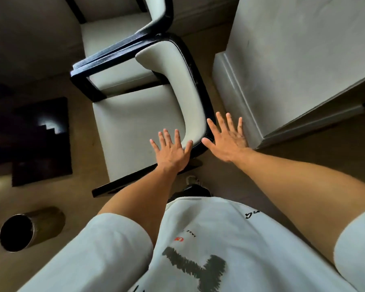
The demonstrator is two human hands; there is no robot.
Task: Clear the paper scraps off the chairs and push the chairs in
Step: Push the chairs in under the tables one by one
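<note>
The near chair [135,131] sits at the centre of the view, its cream seat bare, with no paper scraps visible on it. A second chair [112,34] stands beyond it at 12 o'clock, its seat also bare where it shows, and the two dark frames nearly meet. Judging from this, the clearing looks done and pushing in is the step in hand.

The main risk is that the near chair gets shoved crooked. Both hands sit at one end of the curved backrest [190,81], so a push from there would likely swing the chair round rather than slide it straight, and its frame could knock the far chair at 12 o'clock. The pale pillar [282,70] at 2 o'clock stands close beside the backrest, and the right hand could get pinched between the two. A metal bin [30,228] stands on the floor [82,169] at 8 o'clock, well apart from the chair.

The left hand [171,150] is spread flat, fingers wide, holding nothing; its thumb lies against the inner edge of the backrest's end. The right hand [225,140] is likewise splayed and empty, its thumb at the outer dark rim. Whether either palm presses on the chair cannot be told.
</note>
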